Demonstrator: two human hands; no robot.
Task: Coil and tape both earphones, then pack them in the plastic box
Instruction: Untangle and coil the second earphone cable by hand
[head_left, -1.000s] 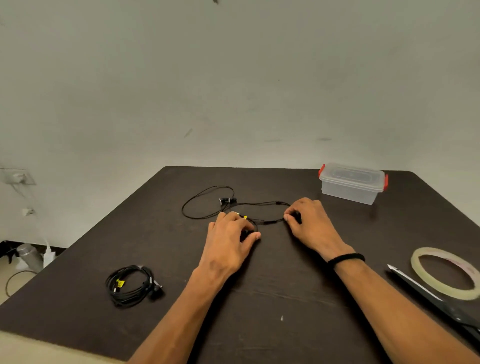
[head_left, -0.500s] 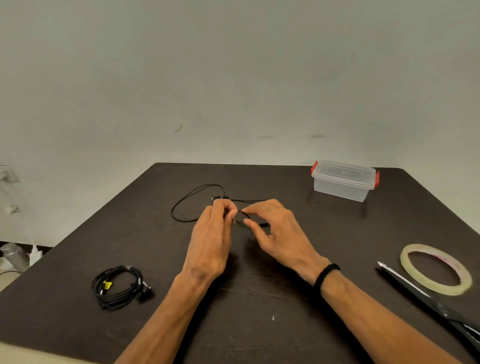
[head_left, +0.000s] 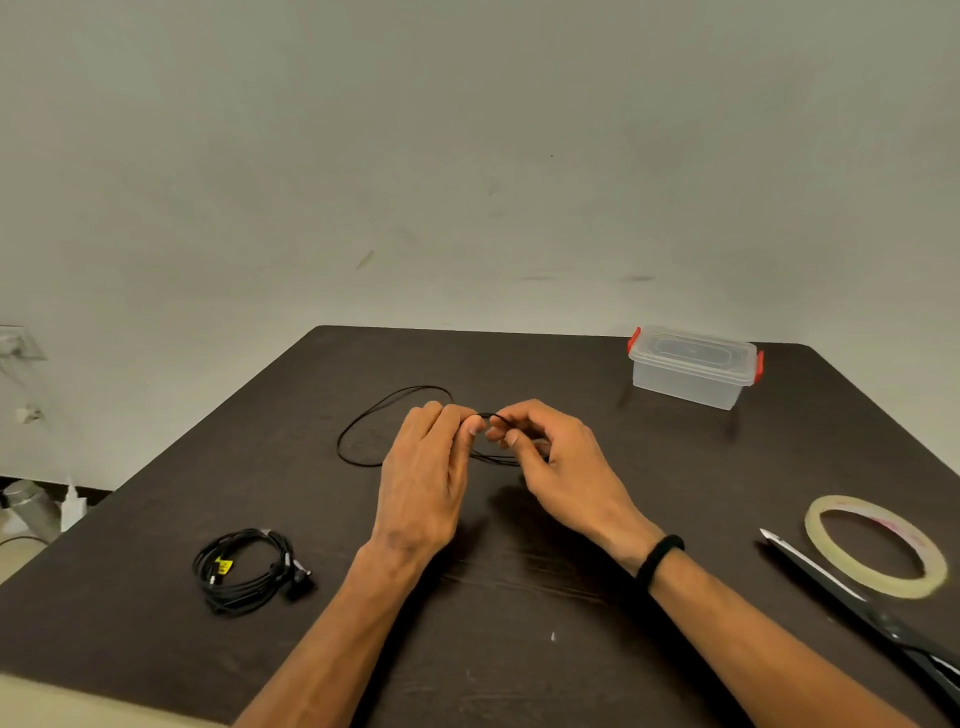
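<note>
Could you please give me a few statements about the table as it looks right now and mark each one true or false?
1. Both hands hold the loose earphone cable. True.
2. The plastic box has its lid off. False: the lid is on.
3. The tape roll lies by the scissors. True.
4. The bundled earphone sits inside the box. False: it lies on the table, near the left edge.
</note>
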